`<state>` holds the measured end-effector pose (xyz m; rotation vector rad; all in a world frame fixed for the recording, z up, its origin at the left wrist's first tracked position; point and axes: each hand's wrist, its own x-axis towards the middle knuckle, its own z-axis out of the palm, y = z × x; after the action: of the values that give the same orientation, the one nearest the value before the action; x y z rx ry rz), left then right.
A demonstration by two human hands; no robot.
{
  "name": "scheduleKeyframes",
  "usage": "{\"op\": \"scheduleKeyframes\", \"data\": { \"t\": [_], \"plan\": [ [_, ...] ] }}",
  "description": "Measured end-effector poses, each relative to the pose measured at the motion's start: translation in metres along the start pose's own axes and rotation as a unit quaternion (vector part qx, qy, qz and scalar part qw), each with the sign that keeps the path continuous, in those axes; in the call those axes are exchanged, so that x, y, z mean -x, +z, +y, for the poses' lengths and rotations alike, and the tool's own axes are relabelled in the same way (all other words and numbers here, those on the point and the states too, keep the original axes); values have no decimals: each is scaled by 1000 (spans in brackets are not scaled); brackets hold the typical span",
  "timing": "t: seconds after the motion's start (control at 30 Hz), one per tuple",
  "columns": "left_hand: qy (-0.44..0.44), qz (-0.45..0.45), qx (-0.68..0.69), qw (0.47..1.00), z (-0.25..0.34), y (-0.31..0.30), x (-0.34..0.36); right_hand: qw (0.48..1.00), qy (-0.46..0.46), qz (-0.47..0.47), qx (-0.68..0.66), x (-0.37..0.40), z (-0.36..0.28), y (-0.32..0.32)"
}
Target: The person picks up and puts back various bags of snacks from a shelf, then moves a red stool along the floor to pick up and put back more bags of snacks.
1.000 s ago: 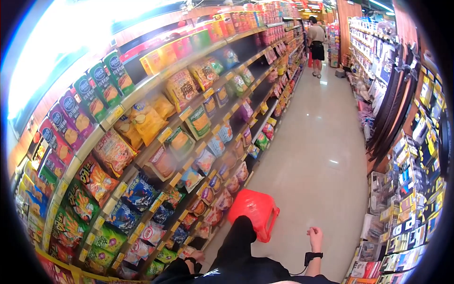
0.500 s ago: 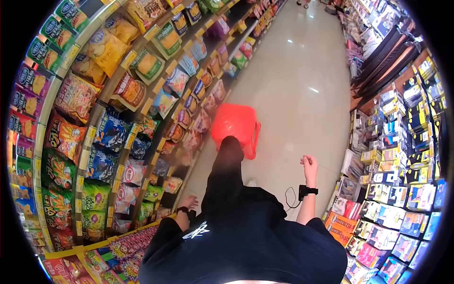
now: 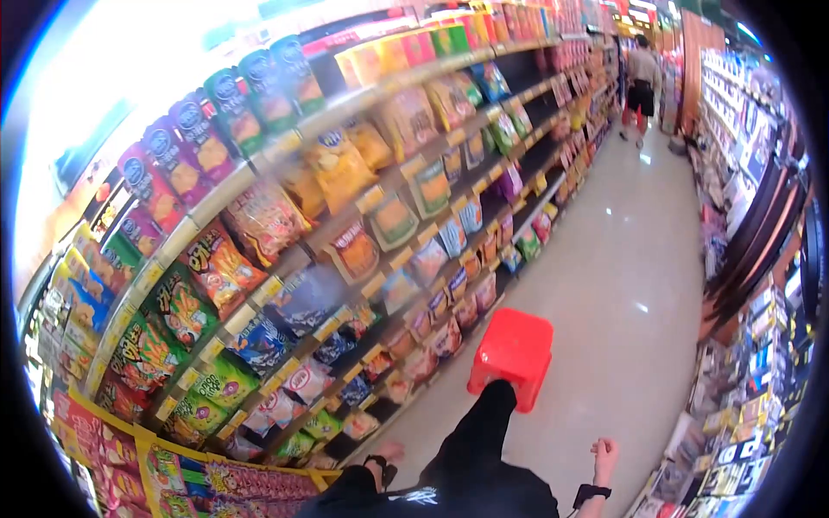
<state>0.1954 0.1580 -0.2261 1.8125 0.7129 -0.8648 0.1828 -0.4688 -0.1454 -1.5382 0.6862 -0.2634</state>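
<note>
A red plastic stool (image 3: 515, 338) stands on the aisle floor in front of me, and my dark-clothed leg reaches its near edge. Down at the left, beside the lowest snack shelves, my left hand (image 3: 391, 451) hangs open and a little blurred, with a black band on its wrist. My right hand (image 3: 605, 451) is out over the floor, to the right of the stool and apart from it. Its fingers are loosely bent and slightly apart, with nothing in them. Another black band (image 3: 591, 494) circles that wrist.
Long shelves of bagged snacks (image 3: 341, 168) line the left side, with tube-shaped packs on top. Packaged goods (image 3: 751, 354) and dark belts (image 3: 764, 229) hang along the right. A person (image 3: 641, 78) is farther down the aisle (image 3: 635, 250).
My view has tilted up and turned left, so the stool and both hands sit lower and farther right. The far aisle and a person there have come into sight.
</note>
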Motion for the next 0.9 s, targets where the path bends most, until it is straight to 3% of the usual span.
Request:
{"op": "scheduleKeyframes", "data": {
  "t": [0.27,0.53,0.7,0.8,0.83,0.9],
  "plan": [
    [-33,18,13,999,-31,12,41,995,-65,-61,46,-30,-61,47],
    [-77,34,79,993,-128,-6,87,990,-9,-131,43,11,-22,70],
    [-110,34,129,985,-163,4,98,994,4,-100,39,29,-16,57],
    [-100,-37,41,993,-166,-1,88,997,7,-76,30,34,-18,46],
    [-139,-8,139,980,-166,-2,83,997,10,-69,27,36,-17,43],
    [-116,17,94,989,-142,-6,83,998,16,-55,19,41,-18,39]
  ]
}}
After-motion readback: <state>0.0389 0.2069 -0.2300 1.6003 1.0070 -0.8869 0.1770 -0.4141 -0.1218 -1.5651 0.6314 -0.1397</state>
